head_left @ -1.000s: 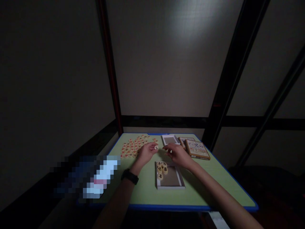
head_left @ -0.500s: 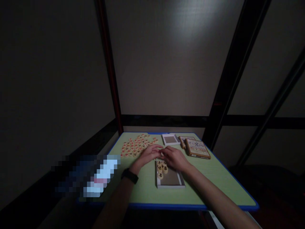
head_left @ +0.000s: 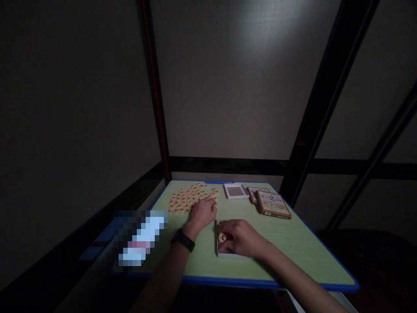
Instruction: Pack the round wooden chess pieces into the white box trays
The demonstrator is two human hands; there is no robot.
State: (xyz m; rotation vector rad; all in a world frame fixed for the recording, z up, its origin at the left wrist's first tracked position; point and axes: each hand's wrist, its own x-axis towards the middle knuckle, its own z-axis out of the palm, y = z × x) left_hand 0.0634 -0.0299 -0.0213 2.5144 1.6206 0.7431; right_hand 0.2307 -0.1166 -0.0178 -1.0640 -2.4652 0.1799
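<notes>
My right hand (head_left: pixel 243 238) is over the near box tray (head_left: pixel 219 252), thumb and fingers closed around a round wooden Chinese chess piece (head_left: pixel 222 238) with a black character. Behind those fingers, other pieces in the tray are mostly covered. My left hand (head_left: pixel 203 213), with a dark band on the wrist, reaches to the near right edge of a spread of loose chess pieces (head_left: pixel 184 201), most of them marked in red. Its fingers are curled down among the pieces, and whatever they hold is hidden.
A second shallow white box tray (head_left: pixel 236 191) lies at the back of the green table (head_left: pixel 312 256). Two printed game boxes (head_left: pixel 273 204) overlap at the right. A blurred-out bright patch (head_left: pixel 143 239) is at the left edge. Walls stand behind and to the left.
My hands were together above the tray's far edge. Now the right has come down into the tray with a piece, and the left has drawn away to the loose pieces.
</notes>
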